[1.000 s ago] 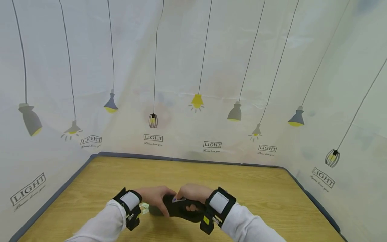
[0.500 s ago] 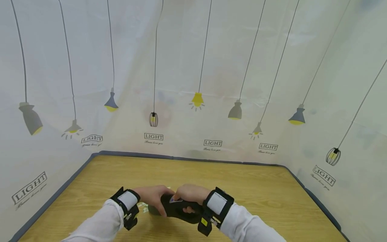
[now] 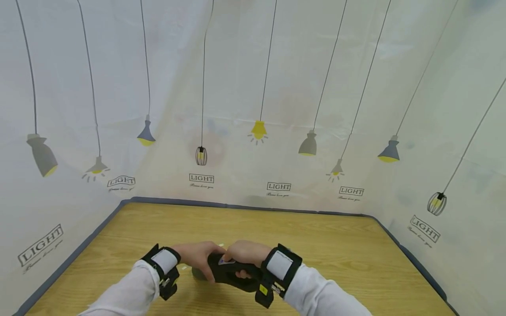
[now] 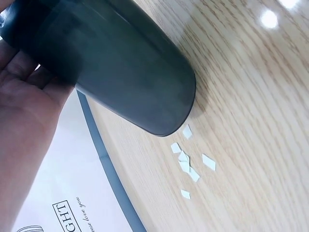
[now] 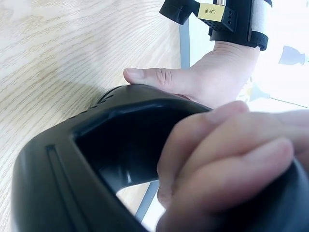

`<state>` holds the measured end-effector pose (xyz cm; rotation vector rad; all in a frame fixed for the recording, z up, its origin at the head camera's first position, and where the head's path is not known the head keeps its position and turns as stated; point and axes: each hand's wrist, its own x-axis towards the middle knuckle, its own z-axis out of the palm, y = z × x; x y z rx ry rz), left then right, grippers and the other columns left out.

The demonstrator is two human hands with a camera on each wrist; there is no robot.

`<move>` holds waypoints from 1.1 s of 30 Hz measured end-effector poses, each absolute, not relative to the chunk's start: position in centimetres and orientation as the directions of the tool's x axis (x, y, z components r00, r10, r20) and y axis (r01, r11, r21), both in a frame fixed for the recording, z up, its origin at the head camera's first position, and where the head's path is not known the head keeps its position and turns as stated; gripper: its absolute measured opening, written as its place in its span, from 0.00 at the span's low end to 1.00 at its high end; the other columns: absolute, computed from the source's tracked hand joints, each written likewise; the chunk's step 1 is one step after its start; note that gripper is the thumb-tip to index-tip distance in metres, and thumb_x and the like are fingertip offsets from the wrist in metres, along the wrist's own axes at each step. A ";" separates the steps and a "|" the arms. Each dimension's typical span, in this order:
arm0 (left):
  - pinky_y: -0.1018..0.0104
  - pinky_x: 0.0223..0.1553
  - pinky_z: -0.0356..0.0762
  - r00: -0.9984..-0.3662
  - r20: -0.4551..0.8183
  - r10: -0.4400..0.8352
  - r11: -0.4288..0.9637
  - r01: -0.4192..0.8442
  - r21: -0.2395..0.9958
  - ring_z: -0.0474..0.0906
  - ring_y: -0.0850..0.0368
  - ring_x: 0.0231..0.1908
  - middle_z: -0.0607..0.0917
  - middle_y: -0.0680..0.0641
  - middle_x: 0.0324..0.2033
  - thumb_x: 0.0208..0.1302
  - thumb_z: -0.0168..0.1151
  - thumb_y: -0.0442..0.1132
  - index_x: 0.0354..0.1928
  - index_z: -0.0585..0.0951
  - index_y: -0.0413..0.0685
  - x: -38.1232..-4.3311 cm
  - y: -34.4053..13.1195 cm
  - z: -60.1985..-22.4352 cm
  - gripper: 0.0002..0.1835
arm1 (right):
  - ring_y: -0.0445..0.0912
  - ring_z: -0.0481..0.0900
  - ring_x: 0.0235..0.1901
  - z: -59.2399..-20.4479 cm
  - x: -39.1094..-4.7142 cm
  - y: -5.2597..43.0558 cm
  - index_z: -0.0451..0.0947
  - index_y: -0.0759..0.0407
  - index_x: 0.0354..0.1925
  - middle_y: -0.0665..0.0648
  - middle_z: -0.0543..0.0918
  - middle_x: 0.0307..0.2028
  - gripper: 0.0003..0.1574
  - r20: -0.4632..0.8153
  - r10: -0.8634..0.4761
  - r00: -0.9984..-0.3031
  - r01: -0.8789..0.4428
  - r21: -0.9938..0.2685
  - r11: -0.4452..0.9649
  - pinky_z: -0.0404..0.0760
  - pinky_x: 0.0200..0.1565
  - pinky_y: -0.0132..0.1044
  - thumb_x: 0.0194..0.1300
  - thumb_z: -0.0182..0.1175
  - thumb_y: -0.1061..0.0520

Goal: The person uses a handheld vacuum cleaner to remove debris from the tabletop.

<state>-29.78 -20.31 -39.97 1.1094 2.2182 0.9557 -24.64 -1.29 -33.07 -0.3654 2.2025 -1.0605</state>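
Note:
A black handheld vacuum cleaner (image 3: pixel 226 271) is held low over the wooden table, its dark translucent nose pointing left. My right hand (image 3: pixel 248 253) grips the loop handle, and the right wrist view shows the fingers (image 5: pixel 227 159) curled through it. Around the front of the body, my left hand (image 3: pixel 197 256) holds on, its thumb (image 5: pixel 154 76) lying along the near side. Small pale paper scraps (image 4: pixel 184 164), several of them diamond-shaped, lie on the wood just beyond the nose (image 4: pixel 164 96) in the left wrist view. Whether the nose touches the table is unclear.
The wooden table (image 3: pixel 316 245) has a grey-blue edging (image 3: pixel 272 211) along its back and sides. A pale curtain (image 3: pixel 237 79) printed with hanging lamps surrounds it. Each wrist wears a black strap with a small camera (image 3: pixel 168 283).
Both hands and the vacuum cleaner have shifted slightly left. Fewer paper scraps show beside the nose in the head view, and a few show beyond the hands.

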 end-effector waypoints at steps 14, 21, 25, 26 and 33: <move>0.69 0.45 0.71 -0.576 -0.096 0.812 0.419 0.460 0.783 0.76 0.64 0.40 0.81 0.56 0.42 0.45 0.73 0.33 0.52 0.77 0.44 -30.1 -21.2 -39.6 0.28 | 0.41 0.63 0.10 -33.7 -25.2 -2.6 0.74 0.64 0.31 0.55 0.70 0.15 0.10 -0.378 -0.432 -0.819 0.000 -0.753 0.658 0.62 0.13 0.29 0.63 0.51 0.57; 0.69 0.45 0.70 -0.605 -0.090 0.791 0.431 0.446 0.785 0.75 0.63 0.40 0.81 0.56 0.42 0.44 0.73 0.32 0.51 0.77 0.46 -30.4 -21.6 -39.8 0.28 | 0.41 0.63 0.10 -34.6 -26.5 -2.9 0.76 0.64 0.31 0.55 0.69 0.14 0.11 -0.364 -0.466 -0.807 -0.016 -0.774 0.633 0.62 0.13 0.29 0.61 0.52 0.57; 0.69 0.44 0.70 -0.614 -0.078 0.786 0.439 0.465 0.769 0.75 0.64 0.38 0.81 0.56 0.41 0.43 0.73 0.32 0.50 0.77 0.44 -30.3 -21.9 -39.7 0.27 | 0.40 0.61 0.09 -33.8 -25.9 -3.1 0.75 0.64 0.30 0.54 0.68 0.13 0.11 -0.359 -0.472 -0.806 -0.028 -0.772 0.635 0.61 0.13 0.28 0.61 0.51 0.58; 0.68 0.44 0.70 -0.615 -0.079 0.784 0.442 0.464 0.768 0.75 0.64 0.38 0.81 0.56 0.40 0.43 0.73 0.32 0.50 0.77 0.44 -30.2 -21.9 -39.7 0.28 | 0.40 0.61 0.09 -33.7 -25.9 -3.2 0.75 0.64 0.29 0.54 0.68 0.13 0.11 -0.360 -0.465 -0.808 -0.023 -0.771 0.637 0.61 0.13 0.28 0.60 0.51 0.58; 0.68 0.45 0.70 -0.633 -0.090 0.769 0.467 0.459 0.756 0.75 0.63 0.39 0.81 0.56 0.41 0.42 0.73 0.32 0.51 0.77 0.44 -30.3 -22.3 -39.7 0.28 | 0.41 0.62 0.10 -34.0 -26.2 -3.5 0.76 0.63 0.30 0.55 0.69 0.14 0.10 -0.354 -0.454 -0.818 -0.027 -0.765 0.644 0.62 0.14 0.29 0.61 0.53 0.57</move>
